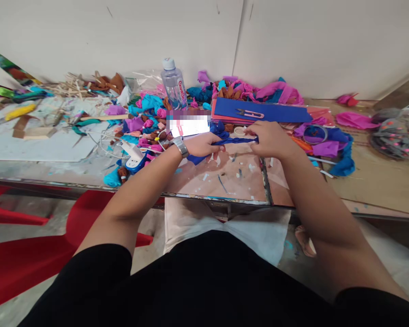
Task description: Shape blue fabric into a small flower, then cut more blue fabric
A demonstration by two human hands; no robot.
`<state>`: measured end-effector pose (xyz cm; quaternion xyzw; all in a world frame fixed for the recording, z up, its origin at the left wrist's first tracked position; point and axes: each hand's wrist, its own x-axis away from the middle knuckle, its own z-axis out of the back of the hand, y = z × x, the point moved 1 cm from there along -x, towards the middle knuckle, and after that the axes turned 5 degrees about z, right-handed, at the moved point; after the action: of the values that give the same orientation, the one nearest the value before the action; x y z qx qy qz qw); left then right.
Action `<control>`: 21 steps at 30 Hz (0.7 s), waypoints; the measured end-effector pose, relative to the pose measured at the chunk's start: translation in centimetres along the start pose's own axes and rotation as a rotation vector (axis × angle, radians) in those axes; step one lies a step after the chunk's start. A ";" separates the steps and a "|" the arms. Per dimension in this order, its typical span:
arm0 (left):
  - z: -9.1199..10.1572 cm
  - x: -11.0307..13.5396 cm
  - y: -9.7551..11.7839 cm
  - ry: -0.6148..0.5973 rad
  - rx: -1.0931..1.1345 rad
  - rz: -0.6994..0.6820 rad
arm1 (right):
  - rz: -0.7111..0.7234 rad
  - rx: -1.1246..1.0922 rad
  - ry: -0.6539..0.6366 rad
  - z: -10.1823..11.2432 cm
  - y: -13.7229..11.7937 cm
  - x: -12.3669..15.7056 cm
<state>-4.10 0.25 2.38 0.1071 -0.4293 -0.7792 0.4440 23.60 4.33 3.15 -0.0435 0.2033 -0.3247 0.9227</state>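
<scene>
A twisted dark blue strip of crepe paper (239,140) stretches between my two hands just above the table. My left hand (205,144), with a metal watch at the wrist, pinches its left end, where more blue paper bunches up. The other end is pinched between the thumb and fingers of my right hand (271,140). Close to the right fingertips lies a small cream ring (239,131), perhaps a tape roll. A phone with a lit screen (192,126) stands behind my left hand. Pink-handled thread snips (250,113) rest on a stack of blue sheets (221,108).
A water bottle (174,86) stands at the back among heaps of coloured crepe paper (146,104). A power strip (135,160) with a white cable sits left of me. A tape roll (315,134) and a grey netted bundle (395,136) lie right. Red chairs (85,218) stand below left.
</scene>
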 end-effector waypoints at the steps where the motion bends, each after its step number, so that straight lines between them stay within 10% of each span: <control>1: -0.2 -0.1 0.0 0.001 -0.008 0.000 | 0.027 0.019 -0.005 -0.1 -0.8 0.0; 8: -1.3 -0.5 0.1 -0.020 -0.046 -0.033 | 0.101 -0.124 -0.006 -3.2 -5.0 -0.5; 21: -0.7 -0.1 0.2 -0.028 -0.021 -0.005 | 0.020 -0.164 0.039 -4.0 -4.8 -0.5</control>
<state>-3.56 -0.13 2.15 0.0923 -0.4269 -0.7863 0.4371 18.88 1.07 0.70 -0.1104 0.2477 -0.2985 0.9151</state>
